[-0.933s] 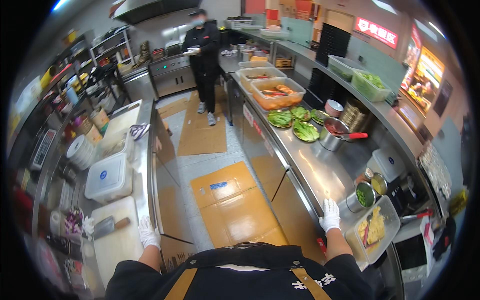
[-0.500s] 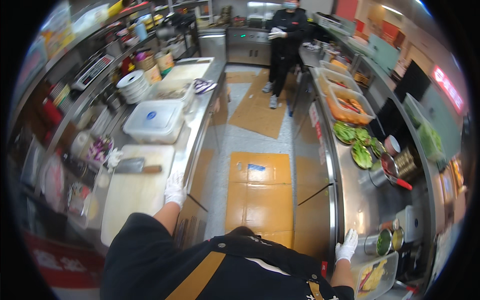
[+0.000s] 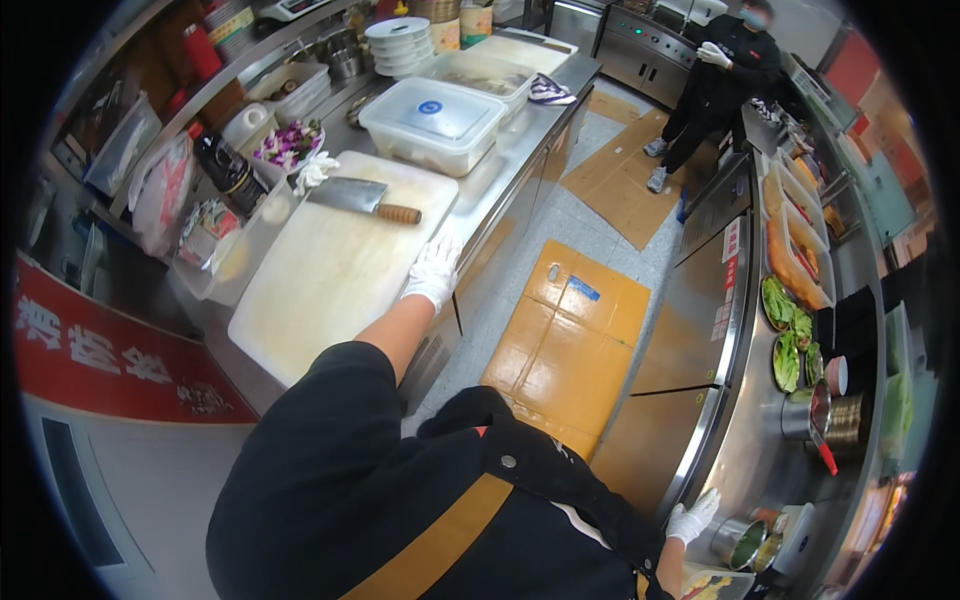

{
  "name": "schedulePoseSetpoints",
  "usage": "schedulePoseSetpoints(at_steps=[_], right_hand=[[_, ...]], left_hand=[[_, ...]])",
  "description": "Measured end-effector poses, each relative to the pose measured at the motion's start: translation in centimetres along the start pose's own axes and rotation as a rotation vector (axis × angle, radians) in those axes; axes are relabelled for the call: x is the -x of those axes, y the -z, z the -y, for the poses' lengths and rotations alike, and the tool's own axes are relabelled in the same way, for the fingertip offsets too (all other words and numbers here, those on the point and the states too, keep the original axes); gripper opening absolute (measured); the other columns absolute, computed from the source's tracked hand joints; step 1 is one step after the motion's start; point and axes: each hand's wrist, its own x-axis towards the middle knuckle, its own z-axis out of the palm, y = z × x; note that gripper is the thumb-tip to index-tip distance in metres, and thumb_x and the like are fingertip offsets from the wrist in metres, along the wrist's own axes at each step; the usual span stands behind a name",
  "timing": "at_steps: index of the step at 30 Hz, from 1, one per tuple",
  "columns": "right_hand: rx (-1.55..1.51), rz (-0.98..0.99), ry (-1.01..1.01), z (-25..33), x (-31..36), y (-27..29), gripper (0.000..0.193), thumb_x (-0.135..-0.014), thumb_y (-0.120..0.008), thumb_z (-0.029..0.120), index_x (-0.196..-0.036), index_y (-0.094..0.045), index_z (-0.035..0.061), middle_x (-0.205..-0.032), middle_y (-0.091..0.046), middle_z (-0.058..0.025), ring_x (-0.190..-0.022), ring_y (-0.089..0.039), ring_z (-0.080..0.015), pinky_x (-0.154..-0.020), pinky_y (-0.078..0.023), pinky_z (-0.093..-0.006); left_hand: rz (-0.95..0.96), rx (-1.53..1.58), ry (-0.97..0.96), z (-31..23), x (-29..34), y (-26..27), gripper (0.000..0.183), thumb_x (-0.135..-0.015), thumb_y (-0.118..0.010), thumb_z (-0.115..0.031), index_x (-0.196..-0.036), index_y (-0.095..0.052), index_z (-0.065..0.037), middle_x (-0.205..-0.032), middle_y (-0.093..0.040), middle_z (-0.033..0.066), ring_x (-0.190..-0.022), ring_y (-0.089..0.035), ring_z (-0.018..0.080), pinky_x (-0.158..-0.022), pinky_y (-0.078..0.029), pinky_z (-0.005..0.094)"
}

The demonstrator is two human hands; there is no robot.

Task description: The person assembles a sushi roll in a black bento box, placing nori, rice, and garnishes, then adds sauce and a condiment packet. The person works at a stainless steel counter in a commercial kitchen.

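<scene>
My left hand [image 3: 434, 272], in a white glove, rests with its fingers stretched out at the right edge of a white cutting board [image 3: 310, 270]. A cleaver [image 3: 350, 196] with a wooden handle lies flat on the board's far part, apart from my fingers. My right hand [image 3: 692, 517], also gloved, lies with fingers extended on the front edge of the right steel counter [image 3: 735, 455]. Metal pots [image 3: 738, 541] with green contents stand just right of it. Neither hand holds anything.
Beyond the board sits a lidded plastic tub [image 3: 432, 125]. A dark bottle [image 3: 225, 168] and a bowl of purple-white petals [image 3: 290, 148] stand left. Cardboard [image 3: 565, 340] covers the aisle floor. A masked co-worker [image 3: 725, 80] stands at the far end. Lettuce plates [image 3: 786, 362] line the right counter.
My view has swung to the left, so the left counter and red wall panel show more. Both hands stay on the counter edges. The co-worker remains standing at the far end.
</scene>
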Motion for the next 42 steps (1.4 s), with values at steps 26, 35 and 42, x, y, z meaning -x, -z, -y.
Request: schedulePoseSetpoints(at_steps=[26, 35, 42], right_hand=[[-0.906, 0.144, 1.267, 58.6, 19.7, 7.0, 0.073, -0.084, -0.066, 0.008, -0.148, -0.031, 0.0002, -0.149, -0.035, -0.0252, -0.139, -0.034, -0.0389, -0.116, -0.027, -0.0424], [-0.484, 0.127, 1.413, 64.4, 28.2, 7.0, 0.065, -0.089, -0.059, 0.034, -0.145, -0.040, 0.0060, -0.148, -0.039, -0.0229, -0.137, -0.036, -0.0422, -0.116, -0.022, -0.0524], [-0.358, 0.135, 1.307, 65.5, 30.6, 7.6, 0.062, -0.095, -0.049, 0.039, -0.147, -0.037, 0.0085, -0.152, -0.036, -0.0179, -0.142, -0.031, -0.0361, -0.117, -0.020, -0.0526]], left_hand=[[-0.286, 0.099, 0.487, 27.2, 28.6, 11.9, 0.057, -0.096, -0.057, -0.028, -0.142, -0.042, 0.002, -0.147, -0.041, 0.0239, -0.138, -0.035, 0.0415, -0.114, -0.029, 0.0470], [-0.007, 0.153, 0.345, 30.7, 27.1, 9.0, 0.062, -0.100, -0.041, -0.042, -0.149, -0.034, -0.005, -0.156, -0.031, 0.0159, -0.144, -0.027, 0.0344, -0.118, -0.020, 0.0473], [-0.102, 0.119, 0.235, 33.1, 25.9, 9.3, 0.059, -0.096, -0.047, -0.040, -0.145, -0.042, -0.006, -0.150, -0.041, 0.0129, -0.140, -0.034, 0.0329, -0.116, -0.023, 0.0485]])
